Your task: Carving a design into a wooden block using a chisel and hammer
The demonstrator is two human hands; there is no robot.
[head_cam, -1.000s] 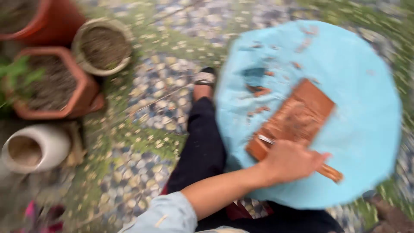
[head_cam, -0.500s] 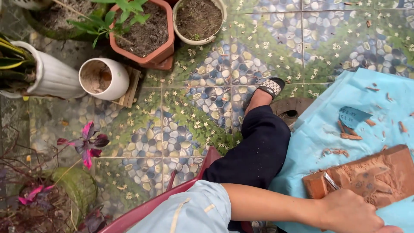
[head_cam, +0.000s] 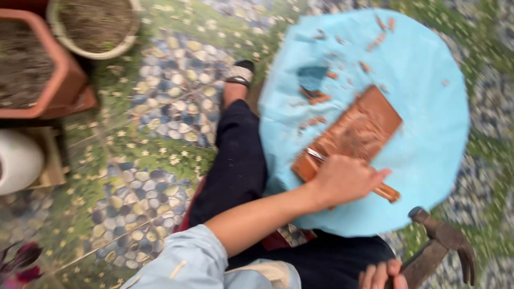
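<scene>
1. Resting on the near end of a carved wooden board (head_cam: pixel 356 134), the left hand (head_cam: pixel 345 179) has its fingers curled together around a chisel (head_cam: pixel 388 192); the wooden handle pokes out past the fingertips toward 4 o'clock, and a thin metal blade shows at the wrist side, pointing toward 10 o'clock.
2. The board lies on a round light-blue cloth (head_cam: pixel 428 80) over the lap, its long axis running from 7 o'clock to 1 o'clock, the far end pointing toward 1 o'clock.
3. Reddish wood chips (head_cam: pixel 321 99) are scattered on the cloth at 11 o'clock from the board, near a darker blue patch.
4. At the bottom edge, the right hand (head_cam: pixel 383 275) has its fingers clamped on the handle of a claw hammer (head_cam: pixel 441 246), whose head points toward 1 o'clock, just off the cloth's rim.
5. A dark trouser leg (head_cam: pixel 238 160) stretches toward 12 o'clock, ending in a sandal (head_cam: pixel 240 74) on pebble-patterned tiles (head_cam: pixel 155 134).
6. Terracotta pot (head_cam: pixel 37 69), round pale pot (head_cam: pixel 96 27) and a white pot (head_cam: pixel 19 160) sit at 9 to 11 o'clock.
</scene>
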